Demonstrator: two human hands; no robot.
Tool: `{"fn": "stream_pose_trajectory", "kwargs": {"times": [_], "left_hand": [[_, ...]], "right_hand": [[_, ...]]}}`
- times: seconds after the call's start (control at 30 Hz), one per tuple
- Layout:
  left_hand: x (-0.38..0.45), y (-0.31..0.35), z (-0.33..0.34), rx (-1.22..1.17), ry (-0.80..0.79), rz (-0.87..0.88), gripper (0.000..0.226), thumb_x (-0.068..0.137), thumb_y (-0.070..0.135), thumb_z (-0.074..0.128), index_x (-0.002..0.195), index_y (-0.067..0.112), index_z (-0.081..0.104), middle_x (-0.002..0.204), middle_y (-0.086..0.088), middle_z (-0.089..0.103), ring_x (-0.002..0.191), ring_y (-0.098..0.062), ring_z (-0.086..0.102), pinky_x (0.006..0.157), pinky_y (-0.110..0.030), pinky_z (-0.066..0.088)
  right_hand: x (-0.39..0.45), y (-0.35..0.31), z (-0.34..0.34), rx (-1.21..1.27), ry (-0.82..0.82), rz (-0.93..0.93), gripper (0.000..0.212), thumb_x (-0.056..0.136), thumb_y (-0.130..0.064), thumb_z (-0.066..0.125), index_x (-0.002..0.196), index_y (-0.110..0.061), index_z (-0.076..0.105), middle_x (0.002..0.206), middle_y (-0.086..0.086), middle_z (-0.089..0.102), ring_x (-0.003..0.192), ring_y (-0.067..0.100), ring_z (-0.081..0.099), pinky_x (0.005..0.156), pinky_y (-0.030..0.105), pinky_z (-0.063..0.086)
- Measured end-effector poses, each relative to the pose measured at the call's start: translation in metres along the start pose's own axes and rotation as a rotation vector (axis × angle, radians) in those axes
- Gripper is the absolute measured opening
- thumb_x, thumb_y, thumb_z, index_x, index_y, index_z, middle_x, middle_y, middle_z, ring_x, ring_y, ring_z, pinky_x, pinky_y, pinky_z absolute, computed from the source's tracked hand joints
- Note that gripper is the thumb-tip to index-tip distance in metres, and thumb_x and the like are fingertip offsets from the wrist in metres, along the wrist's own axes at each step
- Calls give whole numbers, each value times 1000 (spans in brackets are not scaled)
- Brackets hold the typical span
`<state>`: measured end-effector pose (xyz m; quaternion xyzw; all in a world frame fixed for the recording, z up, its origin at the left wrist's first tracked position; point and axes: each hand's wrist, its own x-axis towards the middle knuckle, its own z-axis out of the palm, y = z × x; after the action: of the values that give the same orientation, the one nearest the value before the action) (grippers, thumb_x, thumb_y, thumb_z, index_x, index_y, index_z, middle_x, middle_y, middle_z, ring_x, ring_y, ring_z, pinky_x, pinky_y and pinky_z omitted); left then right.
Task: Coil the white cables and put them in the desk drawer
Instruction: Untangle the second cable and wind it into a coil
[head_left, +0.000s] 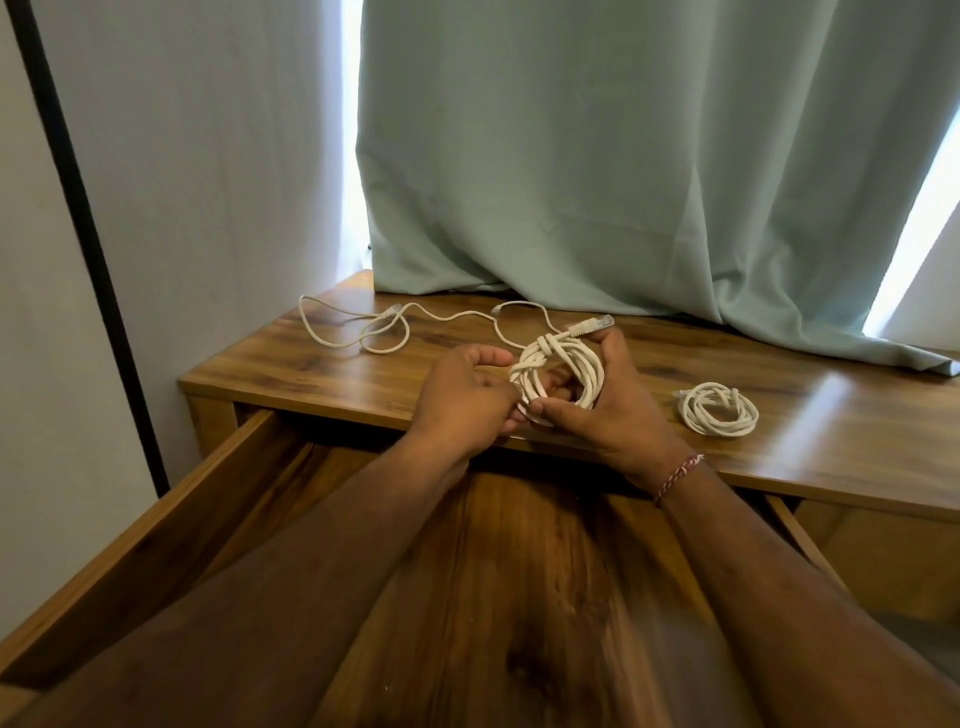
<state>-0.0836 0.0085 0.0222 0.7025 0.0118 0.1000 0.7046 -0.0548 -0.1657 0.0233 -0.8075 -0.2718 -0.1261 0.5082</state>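
Observation:
Above the desk's front edge, both hands work a coiled white cable (563, 371). My right hand (605, 410) grips the coil, its thumb across the bottom loops, and the cable's plug sticks up past the fingers. My left hand (462, 397) pinches the coil's lower left side. A second white coil (719, 409) lies flat on the desk to the right. A thin loose white cable (384, 332) sprawls uncoiled at the back left of the desk top (322, 369). Below my forearms the wooden drawer (519, 571) stands pulled open.
A pale green curtain (623, 156) hangs behind the desk and drapes onto its back right. A white wall with a black vertical strip (78, 208) stands to the left. The drawer's left side wall (145, 540) runs toward me.

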Motion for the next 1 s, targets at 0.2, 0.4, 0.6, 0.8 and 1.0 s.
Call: {"fn": "stream_pose_trajectory", "kwargs": {"times": [0.2,0.4,0.6,0.8,1.0], "left_hand": [[4,-10,0,63,5,7,39,89,-4,69,116,23,58,83,-14,74,64,-17,64,70,-40,58],[3,-12,-1,-123,119,-96,36,90,-6,67,116,18,56,89,-13,73,51,-9,62,52,-28,51],[-3,-18,10,-133,129,-82,19,92,2,69,105,14,64,85,-13,77,54,-12,63,48,-25,48],[-1,-20,15,-231,191,-67,25,95,-7,61,110,12,64,85,-13,78,54,-13,69,48,-22,52],[1,-16,14,-369,257,-73,34,91,-15,57,115,8,64,90,-18,75,46,-8,64,43,-21,49]], "right_hand": [[-2,12,4,121,-27,63,71,82,-2,83,137,-14,40,96,5,72,88,11,72,81,27,59],[0,12,17,-25,9,40,77,75,-3,87,133,-28,43,99,-8,73,90,2,71,80,24,60],[-3,9,33,-129,174,-4,67,73,-11,88,126,-29,51,100,-17,71,83,-8,68,69,5,48],[-1,9,32,-36,188,45,66,75,-12,85,127,-31,49,106,-11,73,88,-1,71,77,17,57],[-4,-2,46,-50,265,16,55,82,-10,80,124,-26,50,101,-11,71,80,-2,70,65,9,51]]}}
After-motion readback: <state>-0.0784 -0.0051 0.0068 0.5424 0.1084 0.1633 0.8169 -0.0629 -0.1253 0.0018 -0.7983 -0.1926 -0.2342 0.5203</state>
